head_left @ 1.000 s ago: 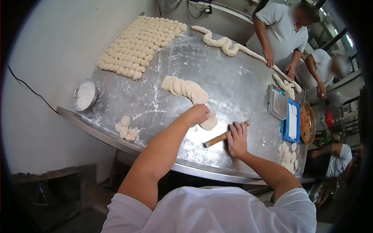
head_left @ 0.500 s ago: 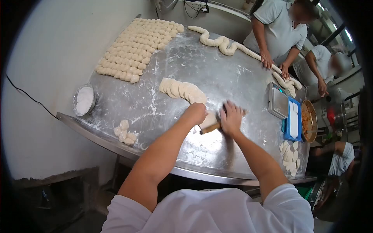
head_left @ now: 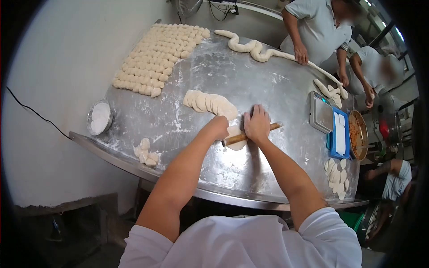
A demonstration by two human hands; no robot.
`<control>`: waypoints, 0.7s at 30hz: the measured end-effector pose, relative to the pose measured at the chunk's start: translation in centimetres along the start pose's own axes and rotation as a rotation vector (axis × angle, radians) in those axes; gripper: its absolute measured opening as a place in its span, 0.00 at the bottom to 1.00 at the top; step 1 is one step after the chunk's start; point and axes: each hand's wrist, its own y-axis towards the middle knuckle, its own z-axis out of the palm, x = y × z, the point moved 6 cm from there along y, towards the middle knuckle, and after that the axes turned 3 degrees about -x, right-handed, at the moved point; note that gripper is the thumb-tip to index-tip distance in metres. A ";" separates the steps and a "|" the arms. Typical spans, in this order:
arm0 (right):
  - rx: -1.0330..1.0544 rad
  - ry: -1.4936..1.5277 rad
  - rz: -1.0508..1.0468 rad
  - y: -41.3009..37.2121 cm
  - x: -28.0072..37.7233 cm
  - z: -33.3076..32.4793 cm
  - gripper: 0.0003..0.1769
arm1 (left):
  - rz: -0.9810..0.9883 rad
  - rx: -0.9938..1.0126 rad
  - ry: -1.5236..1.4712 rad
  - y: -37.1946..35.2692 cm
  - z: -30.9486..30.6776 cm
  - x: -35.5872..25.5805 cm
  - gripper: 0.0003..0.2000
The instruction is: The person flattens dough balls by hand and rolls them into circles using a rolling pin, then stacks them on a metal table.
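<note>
My left hand (head_left: 219, 127) is closed, pinching the left edge of a flat dough round (head_left: 237, 145) on the metal table. Across that round lies a wooden rolling pin (head_left: 234, 140). My right hand (head_left: 257, 125) rests its palm on the pin, fingers stretched forward and not wrapped around it. Just beyond my left hand, a row of overlapping rolled dough rounds (head_left: 208, 103) curves over the table. A few small dough pieces (head_left: 145, 153) lie to the left, near the front edge.
Many dough balls (head_left: 145, 60) fill the far left; a flour bowl (head_left: 99, 117) sits nearer. A co-worker's hands hold a long dough rope (head_left: 268, 54). On the right are a scale (head_left: 321, 115), a blue tray (head_left: 340, 134), a filling pan (head_left: 358, 134) and flattened dough pieces (head_left: 336, 176).
The rolling pin has turned and shifted under my right palm, and more of the dough round shows. My left hand moved slightly left. The co-worker's hands spread apart along the rope.
</note>
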 end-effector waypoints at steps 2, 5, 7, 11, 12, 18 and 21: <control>0.041 0.050 -0.121 -3.3 -1.9 -0.4 0.35 | 0.030 -0.042 -0.002 0.3 0.5 0.9 0.09; 0.145 -0.005 -0.294 -11.0 -5.6 -3.0 0.32 | -0.041 0.041 -0.099 -1.1 0.5 0.0 0.16; 0.167 -0.030 -0.403 -13.9 -7.1 -4.9 0.34 | 0.029 0.017 0.067 0.7 2.8 0.6 0.17; 0.110 -0.060 -0.460 -12.8 -7.5 -4.8 0.37 | 0.001 -0.139 0.037 1.7 0.4 -0.8 0.17; 0.103 -0.059 -0.442 -12.2 -7.3 -4.6 0.37 | 0.002 -0.207 0.003 2.3 -0.9 -0.7 0.17; 0.093 -0.042 -0.401 -11.0 -6.7 -4.0 0.38 | -0.043 -0.596 -0.058 -0.4 -11.1 -0.2 0.17; 0.102 -0.039 -0.390 -10.9 -6.5 -4.1 0.38 | -0.232 -0.615 -0.029 -4.7 -16.2 5.0 0.18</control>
